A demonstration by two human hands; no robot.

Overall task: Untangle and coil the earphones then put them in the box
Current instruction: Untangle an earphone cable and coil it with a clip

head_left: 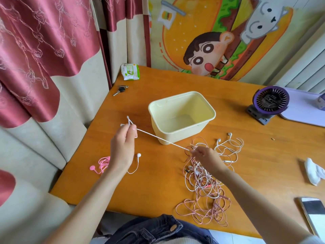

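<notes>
My left hand pinches one end of a white earphone cable, with the earbuds sticking out above its fingers. The cable runs taut to my right hand, which pinches it just above a tangled pile of white and pink earphones on the orange table. The cream plastic box stands open and empty behind the stretched cable. A pink earphone set lies bunched under my left wrist, and a white earbud with its wire lies beside it.
Keys and a pack of wipes lie at the table's far left corner. A purple fan and a white tray stand at the far right. A crumpled tissue and a phone lie near the right edge.
</notes>
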